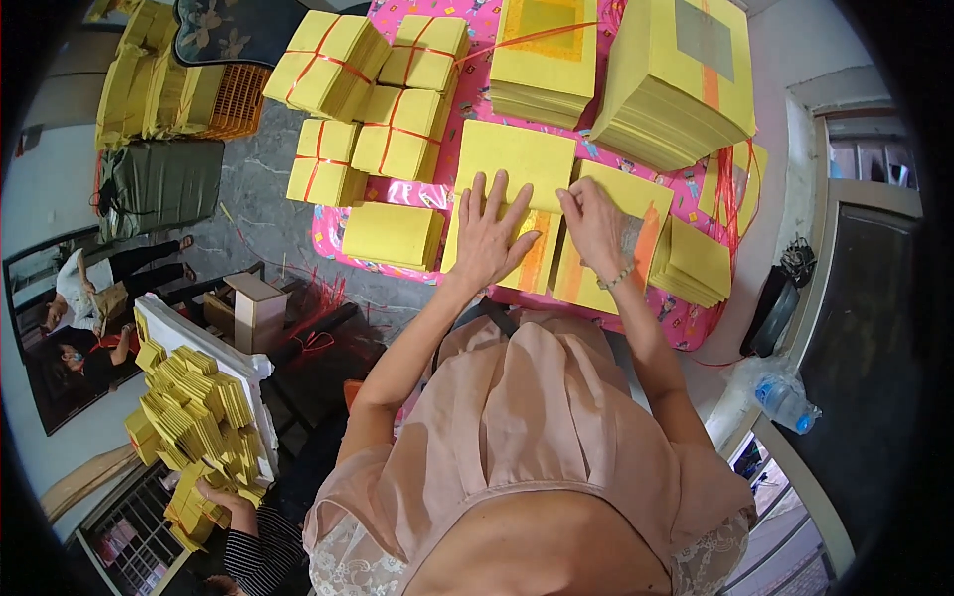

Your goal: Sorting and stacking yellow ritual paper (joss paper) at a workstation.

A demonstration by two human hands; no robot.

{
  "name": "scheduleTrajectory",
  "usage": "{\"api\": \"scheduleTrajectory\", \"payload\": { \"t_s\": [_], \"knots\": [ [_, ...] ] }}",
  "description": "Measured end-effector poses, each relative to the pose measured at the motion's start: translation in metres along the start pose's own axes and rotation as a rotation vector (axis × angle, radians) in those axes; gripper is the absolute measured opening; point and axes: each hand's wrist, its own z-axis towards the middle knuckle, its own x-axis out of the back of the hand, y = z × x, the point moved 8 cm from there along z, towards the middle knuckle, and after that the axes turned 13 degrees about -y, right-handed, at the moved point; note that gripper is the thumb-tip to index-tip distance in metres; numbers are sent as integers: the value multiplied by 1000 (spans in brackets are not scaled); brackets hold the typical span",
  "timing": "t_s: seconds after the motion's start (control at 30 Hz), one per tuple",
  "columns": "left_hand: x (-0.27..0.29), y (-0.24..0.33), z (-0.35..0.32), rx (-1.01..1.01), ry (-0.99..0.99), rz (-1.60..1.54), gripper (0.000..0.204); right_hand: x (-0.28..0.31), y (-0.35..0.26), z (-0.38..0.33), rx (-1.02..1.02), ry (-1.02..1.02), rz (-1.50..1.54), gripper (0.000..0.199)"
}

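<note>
My left hand [490,236] lies flat with fingers spread on a sheet of yellow paper [517,159]. At that sheet's right edge, the fingers of my right hand [596,226] are bent and pinched together, with a bracelet on the wrist. They appear to hold the edge, though the fingertips are partly hidden. An orange-bordered gold patch [538,248] shows just below my left hand. Under and beside my right hand is another yellow paper stack [628,184] with orange and silvery marks. A smaller yellow paper stack [692,260] stands to its right.
A pink patterned cover [328,230] lies under the stacks. Several red-tied yellow bundles [320,65] stand far left, and tall stacks [686,89] far right. Red strands [730,189] hang at the right edge. At lower left, another person's hand [231,497] touches heaped yellow papers [194,407].
</note>
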Motion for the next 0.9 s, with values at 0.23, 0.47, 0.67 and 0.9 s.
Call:
{"api": "scheduleTrajectory", "payload": {
  "t_s": [0.23,0.47,0.67,0.9],
  "knots": [
    [2,2,0,-15,36,-5,67,24,-59,28,496,324,-328,38],
    [-1,0,-2,-8,28,-30,67,8,-70,12,468,212,-345,30],
    [0,-1,0,-17,13,-46,67,-21,-42,-5,472,98,-261,10],
    [-2,0,0,-22,19,-40,67,-23,-44,-5,450,88,-270,10]
  ]
}}
